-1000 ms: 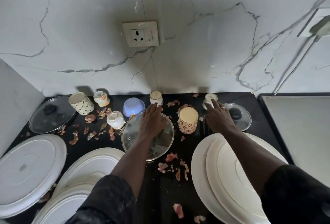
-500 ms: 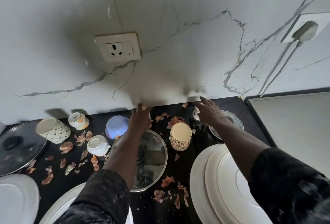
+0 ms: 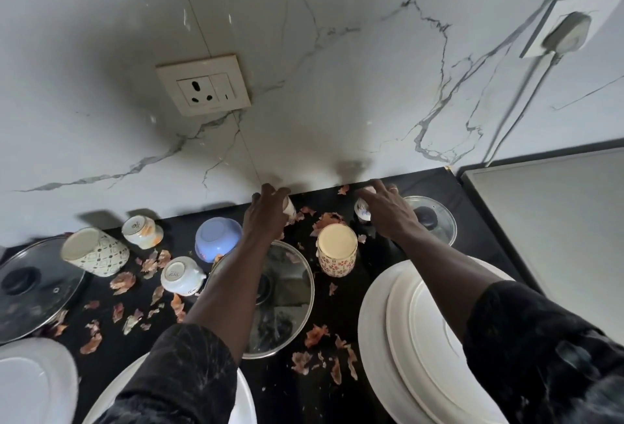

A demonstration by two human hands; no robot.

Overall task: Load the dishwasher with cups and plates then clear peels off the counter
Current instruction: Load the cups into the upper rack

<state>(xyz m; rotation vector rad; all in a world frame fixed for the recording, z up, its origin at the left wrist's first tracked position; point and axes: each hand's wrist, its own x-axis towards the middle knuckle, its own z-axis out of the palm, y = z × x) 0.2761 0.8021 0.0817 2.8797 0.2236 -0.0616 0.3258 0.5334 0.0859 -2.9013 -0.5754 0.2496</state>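
Here, both arms reach to the back of the black counter (image 3: 462, 194). The left hand (image 3: 266, 212) covers a small white cup (image 3: 290, 210) by the wall; whether its fingers grip it cannot be told. The right hand (image 3: 388, 212) hangs with fingers straight and spread over a second small cup (image 3: 362, 211). Peels (image 3: 326, 221) lie between them; stacked plates (image 3: 405, 339) sit at the near edge.

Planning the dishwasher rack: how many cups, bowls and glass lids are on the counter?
Cups: 6
Bowls: 1
Glass lids: 3
Total: 10
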